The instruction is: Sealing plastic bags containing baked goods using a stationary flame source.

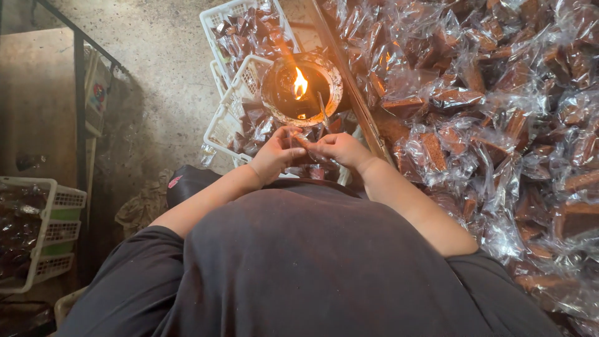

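Two hands meet just below a burning lamp (301, 89): left hand (274, 156) and right hand (340, 150) are pinched together on a small clear-wrapped brown piece (304, 145), held close to the flame. White baskets (232, 118) beyond the lamp hold finished wrapped pieces and look partly filled. A large heap of bagged brown blocks (486, 112) lies to the right. Judged progress: well under way, with much of the heap apparently left to handle
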